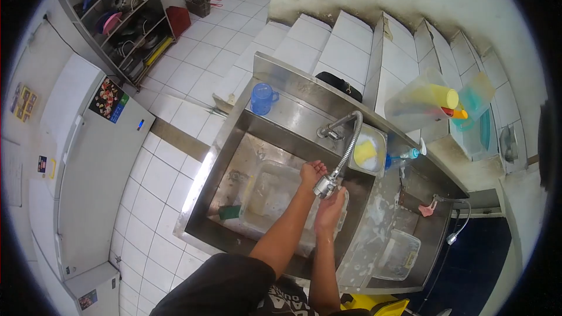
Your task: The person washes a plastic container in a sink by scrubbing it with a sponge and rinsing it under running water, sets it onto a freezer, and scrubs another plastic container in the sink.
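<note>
My left hand (313,174) is over the sink basin, just left of the faucet head, palm up with loosely bent fingers and nothing in it. My right hand (329,210) lies below and right of the metal faucet head (325,186), its palm turned up and its fingers partly hidden by the head. No object shows in it. The faucet's flexible neck (351,152) arches down between the hands. Beneath them in the steel sink (219,169) is a clear plastic tub (263,199).
A blue mug (262,99) stands on the sink's back ledge. Right of the faucet, a small steel container holds a yellow sponge (365,151) in suds. A green pad (229,212) lies in the basin. A second sink at right holds another clear tub (400,254).
</note>
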`<state>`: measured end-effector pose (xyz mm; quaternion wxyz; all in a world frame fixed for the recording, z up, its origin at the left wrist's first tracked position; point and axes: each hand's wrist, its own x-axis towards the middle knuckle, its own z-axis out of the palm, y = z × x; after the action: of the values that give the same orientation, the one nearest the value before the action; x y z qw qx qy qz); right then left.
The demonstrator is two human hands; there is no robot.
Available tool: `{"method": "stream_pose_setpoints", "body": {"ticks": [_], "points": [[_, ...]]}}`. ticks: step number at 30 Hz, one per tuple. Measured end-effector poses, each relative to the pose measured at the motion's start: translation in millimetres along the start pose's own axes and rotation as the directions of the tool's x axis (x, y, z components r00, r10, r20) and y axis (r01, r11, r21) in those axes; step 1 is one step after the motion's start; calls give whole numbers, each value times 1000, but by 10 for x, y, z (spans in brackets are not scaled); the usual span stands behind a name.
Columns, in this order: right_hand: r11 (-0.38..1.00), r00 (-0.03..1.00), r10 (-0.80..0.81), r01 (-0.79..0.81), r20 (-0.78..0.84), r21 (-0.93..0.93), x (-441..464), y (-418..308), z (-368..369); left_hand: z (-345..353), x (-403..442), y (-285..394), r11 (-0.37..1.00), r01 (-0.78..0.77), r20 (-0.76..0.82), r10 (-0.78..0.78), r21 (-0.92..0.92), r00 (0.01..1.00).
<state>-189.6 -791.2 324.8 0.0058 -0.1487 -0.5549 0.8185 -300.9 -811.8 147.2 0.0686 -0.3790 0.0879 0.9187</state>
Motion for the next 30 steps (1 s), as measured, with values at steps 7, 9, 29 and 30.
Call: {"method": "stream_pose_setpoints", "body": {"ticks": [7,9,29,30], "points": [[756,973,91,72,213,-651,-479,-168,209,-47,355,-198,928,-41,-187,118,372,975],[798,976,148,-21,163,-603,-344,-56,193,-135,404,-225,901,-22,-152,97,433,984],[739,893,248,76,375,-670,416,1983,-850,-1054,-1808,790,-129,-219,187,-220,967,957],[474,851,306,251,426,-844,135,1855,-945,-1033,-1927,997,-386,-190,128,-180,903,975]]}}
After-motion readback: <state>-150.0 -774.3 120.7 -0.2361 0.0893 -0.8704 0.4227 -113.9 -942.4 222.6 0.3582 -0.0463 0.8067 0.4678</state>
